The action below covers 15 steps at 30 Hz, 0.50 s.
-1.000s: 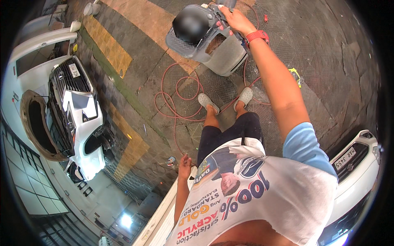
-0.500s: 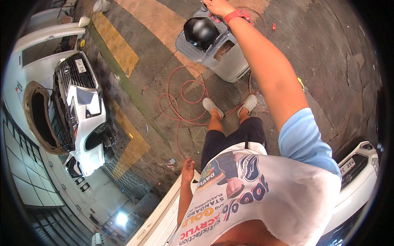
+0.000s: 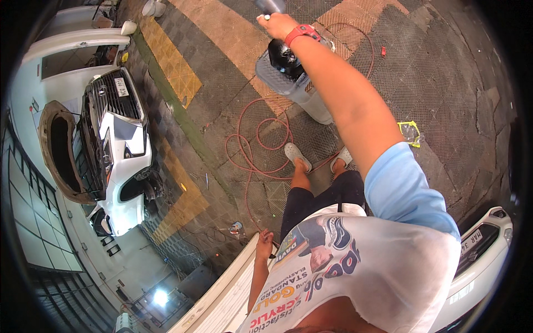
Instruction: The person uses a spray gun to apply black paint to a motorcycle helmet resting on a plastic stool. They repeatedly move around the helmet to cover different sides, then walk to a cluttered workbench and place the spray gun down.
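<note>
My right hand (image 3: 278,25), at the top with a red watch on its wrist, is closed around what looks like a spray gun. Its dark grey cup (image 3: 270,5) shows at the picture's edge; the rest is hidden by my fingers or cut off. Just below that hand, a glossy black rounded piece (image 3: 283,57) sits on an upturned grey plastic bin (image 3: 272,76), partly covered by my wrist and forearm. By my left side, my left hand (image 3: 265,240) is low with fingers curled where a thin red hose (image 3: 246,191) reaches it. The grip is small and partly hidden.
The hose loops across the floor by my feet, around the bin. A white car (image 3: 125,161) with its hood raised stands left; another white car (image 3: 488,236) is at the lower right. A white ridged panel (image 3: 222,291) is beside my left arm. A yellow-edged clear item (image 3: 410,134) lies right.
My right hand has swung left across the black piece with the spray gun. The yellow-edged item now shows more beside my arm. My left hand stays low; the whole view has shifted slightly.
</note>
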{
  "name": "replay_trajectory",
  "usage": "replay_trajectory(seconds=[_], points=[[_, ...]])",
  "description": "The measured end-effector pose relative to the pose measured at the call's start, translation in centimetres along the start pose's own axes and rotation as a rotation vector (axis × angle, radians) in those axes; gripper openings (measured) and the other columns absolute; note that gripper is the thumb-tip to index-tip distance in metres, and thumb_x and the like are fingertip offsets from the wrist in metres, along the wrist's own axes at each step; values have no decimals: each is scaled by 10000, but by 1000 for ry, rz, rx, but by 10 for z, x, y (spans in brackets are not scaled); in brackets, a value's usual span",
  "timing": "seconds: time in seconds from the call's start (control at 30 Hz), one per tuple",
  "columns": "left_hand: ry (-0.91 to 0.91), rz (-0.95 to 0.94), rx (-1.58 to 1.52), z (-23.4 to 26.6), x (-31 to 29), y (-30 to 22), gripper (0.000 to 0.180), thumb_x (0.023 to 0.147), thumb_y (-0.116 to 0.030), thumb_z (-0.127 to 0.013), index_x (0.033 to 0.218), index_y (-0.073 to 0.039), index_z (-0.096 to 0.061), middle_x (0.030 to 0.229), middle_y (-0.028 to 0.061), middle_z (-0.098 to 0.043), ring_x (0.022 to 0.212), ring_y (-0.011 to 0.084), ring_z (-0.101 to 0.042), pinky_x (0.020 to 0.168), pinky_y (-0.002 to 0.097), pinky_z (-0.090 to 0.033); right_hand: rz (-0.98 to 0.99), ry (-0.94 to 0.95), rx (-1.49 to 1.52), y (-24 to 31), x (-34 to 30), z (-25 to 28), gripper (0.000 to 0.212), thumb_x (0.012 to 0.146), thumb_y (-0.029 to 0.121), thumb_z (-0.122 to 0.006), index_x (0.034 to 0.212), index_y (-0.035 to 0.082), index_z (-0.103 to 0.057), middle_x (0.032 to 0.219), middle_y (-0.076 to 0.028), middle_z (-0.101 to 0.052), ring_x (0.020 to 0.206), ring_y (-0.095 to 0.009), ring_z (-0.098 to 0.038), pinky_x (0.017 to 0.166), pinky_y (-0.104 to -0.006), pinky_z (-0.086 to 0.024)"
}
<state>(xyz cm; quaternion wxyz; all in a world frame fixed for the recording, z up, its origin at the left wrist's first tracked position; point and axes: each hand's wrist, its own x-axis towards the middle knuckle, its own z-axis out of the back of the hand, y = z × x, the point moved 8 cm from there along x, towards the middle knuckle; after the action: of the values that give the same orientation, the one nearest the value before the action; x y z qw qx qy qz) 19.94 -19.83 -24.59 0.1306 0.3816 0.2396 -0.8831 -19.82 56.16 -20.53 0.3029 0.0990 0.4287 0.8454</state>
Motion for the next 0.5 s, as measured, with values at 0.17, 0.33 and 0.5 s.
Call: replay_trajectory(seconds=[0.17,0.33,0.5], points=[[10,56,-10,2,-5,5,534,1015,-342,-642,1427,-27,-514,1285,183,-671,1170,261,-659,1020,365,-493,68,102,-10,55,-68,-23,633,1004,570,-471,1033,5,-753,1028,-248,-737,988,-439,-711,904,-507,-561],[41,26,42,4,4,-6,566,1005,-363,-650,1439,-26,-514,1309,193,-663,1181,259,-660,1022,363,-493,124,245,-12,57,-116,-61,618,999,577,-478,1033,27,-759,1024,-248,-735,978,-444,-708,901,-505,-557],[31,-14,-9,14,10,15,570,1006,-368,-654,1441,-26,-516,1339,195,-650,1203,266,-649,1045,363,-480,93,184,156,46,-117,-45,700,994,622,-433,1004,-1,-752,960,-296,-717,967,-455,-701,900,-505,-542]])
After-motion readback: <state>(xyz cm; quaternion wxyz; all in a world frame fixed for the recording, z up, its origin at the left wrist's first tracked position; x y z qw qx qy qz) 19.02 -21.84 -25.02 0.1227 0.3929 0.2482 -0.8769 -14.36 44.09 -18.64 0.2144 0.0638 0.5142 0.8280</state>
